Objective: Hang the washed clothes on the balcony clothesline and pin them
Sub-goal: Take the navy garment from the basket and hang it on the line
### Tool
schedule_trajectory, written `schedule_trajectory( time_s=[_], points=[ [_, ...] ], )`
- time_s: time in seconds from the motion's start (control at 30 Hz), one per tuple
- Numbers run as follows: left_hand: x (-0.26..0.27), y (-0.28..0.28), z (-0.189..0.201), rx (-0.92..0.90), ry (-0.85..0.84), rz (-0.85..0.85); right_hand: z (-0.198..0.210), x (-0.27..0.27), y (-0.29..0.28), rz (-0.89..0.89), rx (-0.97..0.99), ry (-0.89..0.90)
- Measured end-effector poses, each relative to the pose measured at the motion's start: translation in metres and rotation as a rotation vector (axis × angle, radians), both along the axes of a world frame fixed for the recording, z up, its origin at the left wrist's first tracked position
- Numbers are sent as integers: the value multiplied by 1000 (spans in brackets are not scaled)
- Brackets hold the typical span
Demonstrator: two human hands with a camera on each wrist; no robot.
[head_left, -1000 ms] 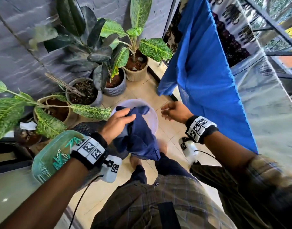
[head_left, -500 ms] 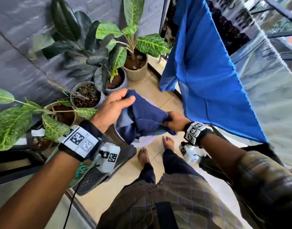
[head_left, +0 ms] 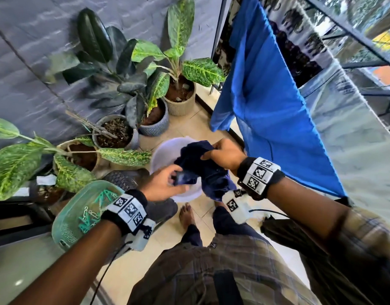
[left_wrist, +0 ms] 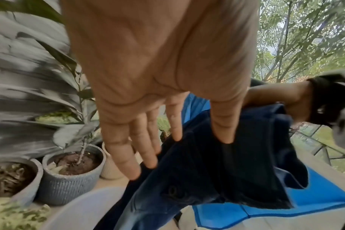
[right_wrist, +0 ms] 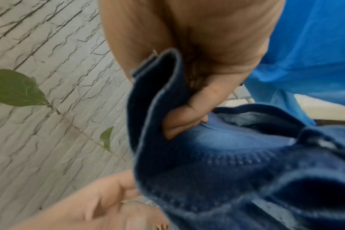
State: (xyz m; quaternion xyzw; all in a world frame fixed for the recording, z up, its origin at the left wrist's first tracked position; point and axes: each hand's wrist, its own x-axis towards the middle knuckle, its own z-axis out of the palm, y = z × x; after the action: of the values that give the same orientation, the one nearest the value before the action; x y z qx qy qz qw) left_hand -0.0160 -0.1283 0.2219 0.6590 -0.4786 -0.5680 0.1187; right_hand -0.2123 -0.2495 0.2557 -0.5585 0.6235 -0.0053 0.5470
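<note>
A dark blue denim garment (head_left: 202, 168) hangs bunched over a white tub (head_left: 156, 155) on the floor. My right hand (head_left: 211, 153) grips its upper edge; in the right wrist view the fingers (right_wrist: 187, 115) curl round a thick folded hem of the garment (right_wrist: 226, 171). My left hand (head_left: 177, 180) is at a lower fold. In the left wrist view that hand (left_wrist: 197, 137) has its fingers straight and spread, with the garment (left_wrist: 236, 171) lying between thumb and forefinger. A bright blue cloth (head_left: 266, 106) hangs on the line to the right.
A green basket (head_left: 66, 227) with clothespins (head_left: 90, 214) sits at my lower left. Several potted plants (head_left: 154, 119) stand along the grey wall. A patterned cloth (head_left: 299, 29) hangs behind the blue one. My bare feet (head_left: 187, 216) are on the tiled floor beside the tub.
The garment has come down from chest height to just over the tub. My right hand took hold of it. My left hand let go of the top edge and moved to a lower fold.
</note>
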Motion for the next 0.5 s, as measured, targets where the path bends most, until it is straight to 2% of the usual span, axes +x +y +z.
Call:
schedule_trajectory(
  time_s=[0.1, 0.2, 0.4, 0.5],
  points=[
    [-22, 7, 10, -55, 126, -65, 4, 16, 3, -217, 79, -99],
    [-35, 9, 9, -106, 133, 28, 14, 23, 2, -372, 167, -267],
    [-32, -2, 23, -199, 92, 192, 31, 19, -6, -442, 238, -455],
    [-28, -14, 35, -178, 97, 281, 39, 12, -1, -278, 235, -455]
  ],
)
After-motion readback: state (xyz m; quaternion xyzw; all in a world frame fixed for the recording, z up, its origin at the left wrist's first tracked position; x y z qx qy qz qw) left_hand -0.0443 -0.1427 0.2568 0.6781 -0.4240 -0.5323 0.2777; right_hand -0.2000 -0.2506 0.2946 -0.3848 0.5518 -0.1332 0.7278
